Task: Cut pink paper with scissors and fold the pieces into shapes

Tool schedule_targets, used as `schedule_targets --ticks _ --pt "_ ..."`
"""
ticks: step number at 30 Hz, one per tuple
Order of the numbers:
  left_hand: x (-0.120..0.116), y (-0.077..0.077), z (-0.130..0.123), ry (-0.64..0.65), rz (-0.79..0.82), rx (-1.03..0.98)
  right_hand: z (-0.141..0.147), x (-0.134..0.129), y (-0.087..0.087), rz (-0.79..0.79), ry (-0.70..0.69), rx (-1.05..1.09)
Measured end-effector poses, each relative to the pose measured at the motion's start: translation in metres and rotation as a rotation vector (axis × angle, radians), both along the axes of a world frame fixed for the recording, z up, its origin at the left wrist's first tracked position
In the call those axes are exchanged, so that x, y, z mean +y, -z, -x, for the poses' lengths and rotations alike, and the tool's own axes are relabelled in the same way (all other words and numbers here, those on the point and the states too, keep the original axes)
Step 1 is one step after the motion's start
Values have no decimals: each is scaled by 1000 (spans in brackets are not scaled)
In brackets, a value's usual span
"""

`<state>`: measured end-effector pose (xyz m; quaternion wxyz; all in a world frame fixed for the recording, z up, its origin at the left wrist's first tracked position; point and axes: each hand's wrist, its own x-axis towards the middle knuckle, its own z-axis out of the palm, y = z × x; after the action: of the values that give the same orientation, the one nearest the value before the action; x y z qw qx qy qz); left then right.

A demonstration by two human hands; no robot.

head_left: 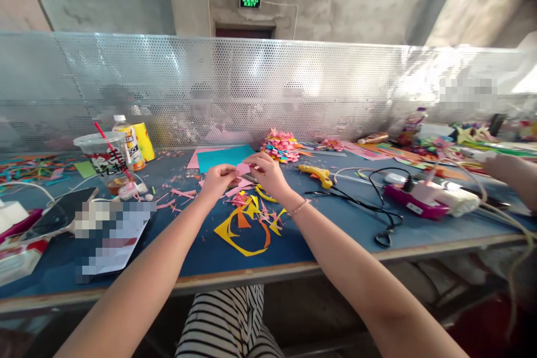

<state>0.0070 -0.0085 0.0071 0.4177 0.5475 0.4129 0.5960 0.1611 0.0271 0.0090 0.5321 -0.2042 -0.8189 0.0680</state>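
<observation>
Near the pink paper (243,168), scraps (243,220) clutter the table (201,260).

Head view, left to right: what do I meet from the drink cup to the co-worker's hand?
Clear drink cup, left hand, pink paper piece, right hand, yellow glue gun, right-side magenta power strip, co-worker's hand.

Our left hand (224,174) and right hand (268,173) cover part of the small pink paper (242,169), so we cannot tell its full shape. A greyish thing (250,177) beside it is too small for us to name. Blocky blurring hides much of the phone screen (126,240). We see only blurred shapes behind the perforated panel (251,84). The right edge cuts off a co-worker's blurred arm (518,182); the left edge crops a white plug (10,215).
</observation>
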Motion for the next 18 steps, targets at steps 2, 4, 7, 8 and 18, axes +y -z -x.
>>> schedule_targets --ticks 2,4,7,8,18 --pt "-2 -2 -1 -1 11 -33 1 -1 0 18 -10 -17" --pt "-2 -3 -1 2 12 -64 1 -1 1 28 -14 -13" --pt "-3 -4 -1 26 14 -108 3 -1 1 38 -7 14" --pt "-3 -4 -1 34 14 -117 3 -1 1 41 -2 22" --pt "-5 1 -4 55 19 -143 10 -6 2 143 -31 93"
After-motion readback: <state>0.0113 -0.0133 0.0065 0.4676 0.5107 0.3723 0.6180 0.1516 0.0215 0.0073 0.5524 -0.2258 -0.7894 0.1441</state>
